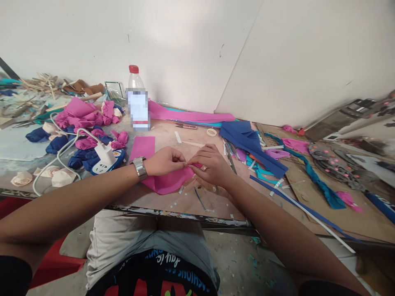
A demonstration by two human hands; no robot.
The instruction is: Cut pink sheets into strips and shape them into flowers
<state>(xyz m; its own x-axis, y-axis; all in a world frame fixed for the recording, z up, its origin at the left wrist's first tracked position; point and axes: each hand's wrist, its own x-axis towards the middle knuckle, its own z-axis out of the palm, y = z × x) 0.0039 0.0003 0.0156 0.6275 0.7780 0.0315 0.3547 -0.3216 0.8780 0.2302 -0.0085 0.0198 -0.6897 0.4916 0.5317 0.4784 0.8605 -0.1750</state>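
Observation:
A strip of pink fabric (pixel 163 183) runs over the table under my left wrist and narrows up to my fingertips. My left hand (pixel 166 160), with a metal watch on the wrist, pinches the strip's end between thumb and fingers. Close beside it, my right hand (pixel 211 164) is closed on the same pink fabric, a small bunched part of which shows between its fingers. The fingertips of both hands nearly meet above the table's middle.
Left are pink, blue and cream fabric rolls (pixel 82 117), a white cable and a power socket (pixel 106 162). A red-capped bottle (pixel 133 78) stands behind. Blue fabric (pixel 247 142), a tape ring (pixel 211 132), a craft knife (pixel 185 126) and cardboard (pixel 314 185) lie beyond and right.

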